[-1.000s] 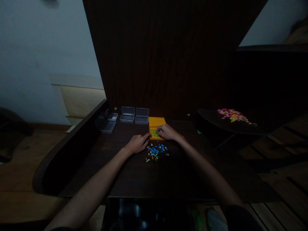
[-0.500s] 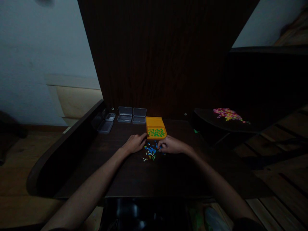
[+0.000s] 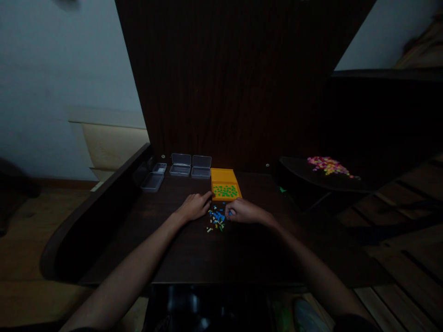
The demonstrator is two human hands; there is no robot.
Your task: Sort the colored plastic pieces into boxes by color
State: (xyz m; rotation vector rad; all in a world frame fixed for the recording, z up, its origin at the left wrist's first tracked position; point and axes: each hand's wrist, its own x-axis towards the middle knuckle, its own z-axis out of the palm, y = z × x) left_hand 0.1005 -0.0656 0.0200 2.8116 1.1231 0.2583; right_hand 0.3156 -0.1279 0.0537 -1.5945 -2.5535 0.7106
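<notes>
A yellow box stands with its lid folded back, and small green pieces lie spread in its tray. My left hand rests on the desk with its fingers closed at the box's front left corner. In front of the box is a loose pile of small blue, white, yellow and green pieces, like tiny building bricks. Over the right side of this pile my right hand is closed in a pinch. What its fingertips hold is hidden.
Clear plastic cases with raised lids stand at the back left, with another clear case beside them. Pink, orange and yellow pieces are heaped on a dark side shelf. A raised dark side panel bounds the desk's left.
My right hand has shifted slightly down, its fingers curled more tightly above the pile. The left hand stays at the box corner. The whole view has shifted very slightly.
</notes>
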